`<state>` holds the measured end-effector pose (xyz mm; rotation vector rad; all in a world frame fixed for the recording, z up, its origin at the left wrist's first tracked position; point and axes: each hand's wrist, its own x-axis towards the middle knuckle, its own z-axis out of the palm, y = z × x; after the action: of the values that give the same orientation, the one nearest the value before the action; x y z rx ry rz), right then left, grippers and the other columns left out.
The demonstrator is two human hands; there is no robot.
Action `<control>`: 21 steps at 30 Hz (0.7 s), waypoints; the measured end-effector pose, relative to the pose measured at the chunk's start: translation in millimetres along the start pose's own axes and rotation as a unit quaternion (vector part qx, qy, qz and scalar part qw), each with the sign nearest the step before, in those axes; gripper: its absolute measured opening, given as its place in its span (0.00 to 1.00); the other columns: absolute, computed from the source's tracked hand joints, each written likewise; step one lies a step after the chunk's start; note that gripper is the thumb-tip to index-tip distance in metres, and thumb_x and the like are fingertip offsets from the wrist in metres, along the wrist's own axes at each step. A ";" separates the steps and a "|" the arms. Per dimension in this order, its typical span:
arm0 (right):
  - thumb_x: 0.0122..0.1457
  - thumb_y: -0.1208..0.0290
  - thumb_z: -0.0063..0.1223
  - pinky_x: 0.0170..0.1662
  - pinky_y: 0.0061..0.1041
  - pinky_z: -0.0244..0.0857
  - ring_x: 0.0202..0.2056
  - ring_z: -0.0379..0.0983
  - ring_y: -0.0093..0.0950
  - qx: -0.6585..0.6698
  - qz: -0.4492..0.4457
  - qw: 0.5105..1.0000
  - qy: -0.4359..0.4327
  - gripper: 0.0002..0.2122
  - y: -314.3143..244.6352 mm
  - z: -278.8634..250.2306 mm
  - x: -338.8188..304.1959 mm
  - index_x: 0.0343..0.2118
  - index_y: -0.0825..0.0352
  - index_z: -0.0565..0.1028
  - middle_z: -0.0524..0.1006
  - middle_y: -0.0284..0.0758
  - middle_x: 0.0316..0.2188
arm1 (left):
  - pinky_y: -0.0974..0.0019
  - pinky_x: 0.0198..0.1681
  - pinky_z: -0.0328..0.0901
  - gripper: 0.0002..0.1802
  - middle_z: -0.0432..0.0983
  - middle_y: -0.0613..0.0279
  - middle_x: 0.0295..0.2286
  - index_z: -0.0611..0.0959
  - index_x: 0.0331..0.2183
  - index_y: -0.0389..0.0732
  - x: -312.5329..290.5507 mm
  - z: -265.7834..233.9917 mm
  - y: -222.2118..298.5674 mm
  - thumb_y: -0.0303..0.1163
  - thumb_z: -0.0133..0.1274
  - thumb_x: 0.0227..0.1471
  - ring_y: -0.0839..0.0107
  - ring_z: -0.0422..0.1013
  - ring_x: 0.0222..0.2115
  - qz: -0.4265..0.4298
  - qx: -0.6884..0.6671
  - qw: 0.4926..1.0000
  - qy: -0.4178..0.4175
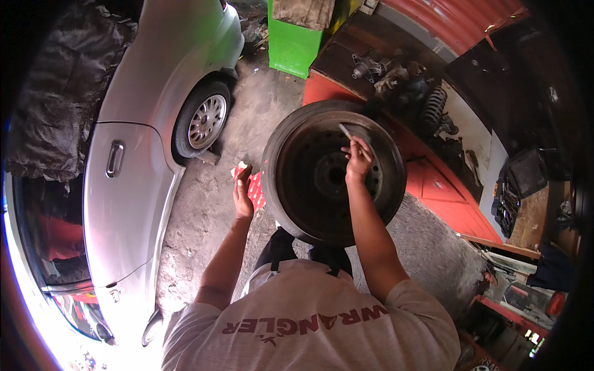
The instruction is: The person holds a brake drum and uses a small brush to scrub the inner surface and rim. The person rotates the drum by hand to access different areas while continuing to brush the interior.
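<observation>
A black tyre on a dark steel wheel (pixel 322 185) stands upright in front of me, its rim face toward me. My right hand (pixel 357 159) is shut on a flat metal tool (pixel 350 133) whose tip points up and left over the rim. My left hand (pixel 242 190) hangs open to the left of the tyre, apart from it, with a small white scrap at its fingertips. Just beyond that hand a red patterned sheet (pixel 255 190) lies on the floor.
A silver car (pixel 142 142) stands on the left with its wheel (pixel 203 120) near the tyre. A red workbench (pixel 442 185) on the right carries dark engine parts and a coil spring (pixel 433 108). A green bin (pixel 291 43) stands at the back.
</observation>
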<state>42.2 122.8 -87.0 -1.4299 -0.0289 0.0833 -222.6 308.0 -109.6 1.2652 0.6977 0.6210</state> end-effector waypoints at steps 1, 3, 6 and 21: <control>0.62 0.72 0.53 0.27 0.19 0.64 0.26 0.77 0.21 -0.006 0.018 0.998 -0.057 0.06 0.2 0.8 -5.8 0.39 0.65 0.79 0.80 0.32 0.33 | 0.53 0.64 0.50 0.41 0.65 0.51 0.57 0.67 0.58 0.34 3.6 -0.5 -3.7 0.62 0.31 0.62 0.60 0.58 0.60 0.004 -0.009 1.000 -0.005; 0.60 0.73 0.55 0.27 0.19 0.64 0.26 0.77 0.21 -0.037 0.052 0.982 -0.178 0.07 4.6 5.1 -17.0 0.39 0.67 0.79 0.81 0.33 0.34 | 0.53 0.64 0.50 0.40 0.65 0.50 0.57 0.67 0.58 0.33 11.1 -1.1 -9.1 0.61 0.31 0.63 0.59 0.58 0.60 0.013 -0.024 1.000 -0.015; 0.60 0.73 0.56 0.27 0.19 0.65 0.25 0.77 0.20 -0.028 0.039 0.977 -0.210 0.08 11.4 15.2 -17.8 0.40 0.68 0.79 0.80 0.31 0.33 | 0.54 0.64 0.51 0.40 0.65 0.49 0.57 0.67 0.58 0.32 17.5 -0.5 -11.5 0.59 0.31 0.63 0.59 0.59 0.60 0.019 -0.007 0.999 -0.028; 0.62 0.70 0.55 0.27 0.18 0.65 0.25 0.76 0.21 -0.099 -0.030 0.993 -0.053 0.09 2.9 13.2 -14.8 0.42 0.67 0.78 0.80 0.31 0.33 | 0.53 0.64 0.49 0.40 0.64 0.51 0.57 0.67 0.58 0.35 40.9 -14.4 -32.3 0.61 0.31 0.63 0.59 0.57 0.61 0.003 0.011 0.998 -0.058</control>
<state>26.3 135.1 -87.6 -1.6197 -0.1712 0.1088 -205.9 341.6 -148.7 1.3129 0.6066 0.5411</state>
